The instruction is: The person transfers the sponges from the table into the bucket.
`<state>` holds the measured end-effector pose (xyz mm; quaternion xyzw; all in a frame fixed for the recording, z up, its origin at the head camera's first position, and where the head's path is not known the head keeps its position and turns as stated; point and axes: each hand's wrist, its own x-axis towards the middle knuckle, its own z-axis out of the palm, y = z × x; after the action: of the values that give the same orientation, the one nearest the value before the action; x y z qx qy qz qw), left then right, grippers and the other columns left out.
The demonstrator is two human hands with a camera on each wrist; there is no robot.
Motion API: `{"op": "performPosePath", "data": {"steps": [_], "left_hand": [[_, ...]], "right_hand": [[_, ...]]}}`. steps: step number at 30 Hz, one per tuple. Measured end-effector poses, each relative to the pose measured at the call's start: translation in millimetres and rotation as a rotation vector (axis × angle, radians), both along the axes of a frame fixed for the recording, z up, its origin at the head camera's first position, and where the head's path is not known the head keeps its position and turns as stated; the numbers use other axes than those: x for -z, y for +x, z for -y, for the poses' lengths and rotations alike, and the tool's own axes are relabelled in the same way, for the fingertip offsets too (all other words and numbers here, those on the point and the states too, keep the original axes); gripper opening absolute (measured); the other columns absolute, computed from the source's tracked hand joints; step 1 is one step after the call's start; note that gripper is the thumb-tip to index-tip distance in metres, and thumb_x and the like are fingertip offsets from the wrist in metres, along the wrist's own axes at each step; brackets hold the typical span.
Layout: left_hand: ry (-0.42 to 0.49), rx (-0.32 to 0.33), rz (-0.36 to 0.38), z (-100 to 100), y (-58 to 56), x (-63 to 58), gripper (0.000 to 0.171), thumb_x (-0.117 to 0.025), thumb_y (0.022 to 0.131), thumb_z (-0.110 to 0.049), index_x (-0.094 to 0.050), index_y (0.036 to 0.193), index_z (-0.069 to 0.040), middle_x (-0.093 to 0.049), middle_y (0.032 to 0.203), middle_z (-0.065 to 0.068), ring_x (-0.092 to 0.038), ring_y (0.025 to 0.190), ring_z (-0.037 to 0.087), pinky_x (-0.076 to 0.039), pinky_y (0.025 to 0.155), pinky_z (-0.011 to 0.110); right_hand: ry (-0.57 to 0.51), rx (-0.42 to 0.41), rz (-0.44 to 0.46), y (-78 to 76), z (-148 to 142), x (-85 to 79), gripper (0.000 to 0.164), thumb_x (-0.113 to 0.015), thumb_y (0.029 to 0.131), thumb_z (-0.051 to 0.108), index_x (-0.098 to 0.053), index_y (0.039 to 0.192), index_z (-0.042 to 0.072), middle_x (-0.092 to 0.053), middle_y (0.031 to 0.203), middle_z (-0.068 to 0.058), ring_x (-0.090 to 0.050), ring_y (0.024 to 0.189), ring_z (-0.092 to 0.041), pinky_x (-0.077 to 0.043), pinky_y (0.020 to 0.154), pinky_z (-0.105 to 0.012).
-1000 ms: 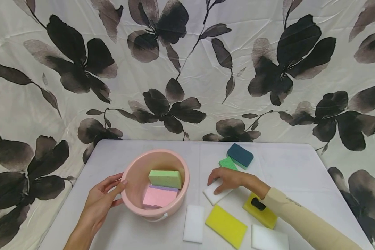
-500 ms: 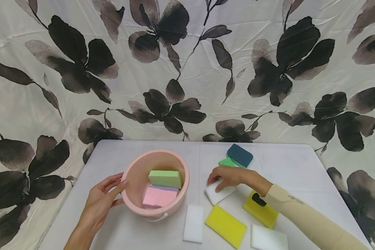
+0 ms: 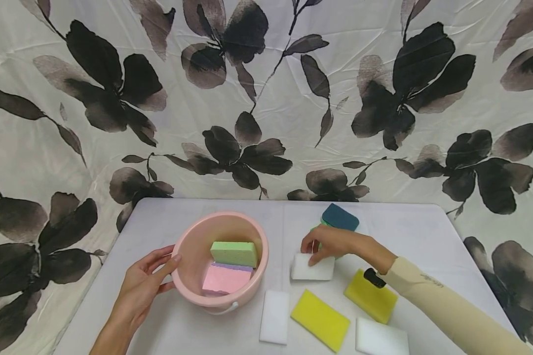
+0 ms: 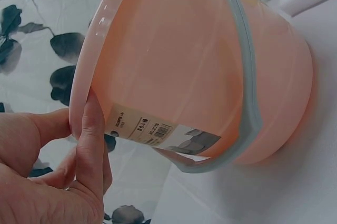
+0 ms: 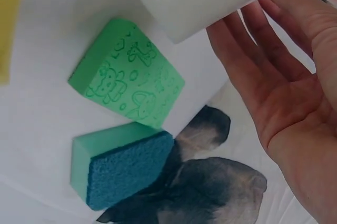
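Observation:
A pink bucket (image 3: 186,291) stands left of the table's middle with a light green sponge (image 3: 234,254) and a pink and purple sponge (image 3: 226,280) inside. My left hand (image 3: 139,286) pinches its rim, thumb on one side and fingers on the other, as the left wrist view also shows. The right hand (image 3: 333,241) holds a white sponge block (image 3: 313,267) between thumb and fingers, tilted up off the table. Behind that hand, a green sponge with printed figures (image 5: 134,77) and a dark blue scouring sponge (image 3: 340,217) lie close together.
Nearer the front lie a white block (image 3: 274,317), a yellow sponge (image 3: 321,320), another yellow sponge (image 3: 370,298) under the right forearm, and a white block (image 3: 382,336). A floral cloth (image 3: 266,98) hangs behind the white table (image 3: 426,246).
My right hand has lifted and turned the white sponge block from lying flat to tilted, shifting slightly right and back. The left hand and the bucket have stayed in place.

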<state>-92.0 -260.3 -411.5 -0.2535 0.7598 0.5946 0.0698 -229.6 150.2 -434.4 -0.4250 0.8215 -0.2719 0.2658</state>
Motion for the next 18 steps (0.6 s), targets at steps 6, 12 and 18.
{"op": "performPosePath", "data": {"steps": [6,12,18], "left_hand": [[-0.001,0.009,-0.002,0,-0.1,0.9,0.069,-0.074,0.096,-0.038,-0.046,0.153,-0.011,-0.049,0.150,0.017,-0.065,0.092,0.003,-0.062,0.075,0.025],[0.000,0.015,-0.006,1,0.4,0.2,0.068,-0.074,0.096,-0.037,-0.047,0.152,-0.011,-0.051,0.148,0.016,-0.064,0.092,0.002,-0.062,0.075,0.025],[0.003,0.015,-0.005,1,0.7,-0.3,0.069,-0.074,0.096,-0.038,-0.046,0.153,-0.011,-0.050,0.149,0.016,-0.065,0.093,0.003,-0.062,0.075,0.026]], "right_hand": [[-0.110,0.012,-0.033,0.2,-6,-4.9,0.022,-0.084,0.087,0.013,-0.074,0.103,0.004,-0.073,0.096,0.000,-0.067,0.088,-0.009,-0.061,0.083,-0.041],[-0.157,0.059,-0.008,-2.4,-7,-15.5,0.023,-0.085,0.086,0.017,-0.074,0.104,0.006,-0.072,0.095,0.004,-0.067,0.087,-0.008,-0.060,0.085,-0.042],[-0.209,0.093,0.057,-4.0,-6,-30.2,0.023,-0.085,0.087,0.016,-0.075,0.104,0.006,-0.072,0.092,0.004,-0.068,0.086,-0.012,-0.060,0.084,-0.033]]}}
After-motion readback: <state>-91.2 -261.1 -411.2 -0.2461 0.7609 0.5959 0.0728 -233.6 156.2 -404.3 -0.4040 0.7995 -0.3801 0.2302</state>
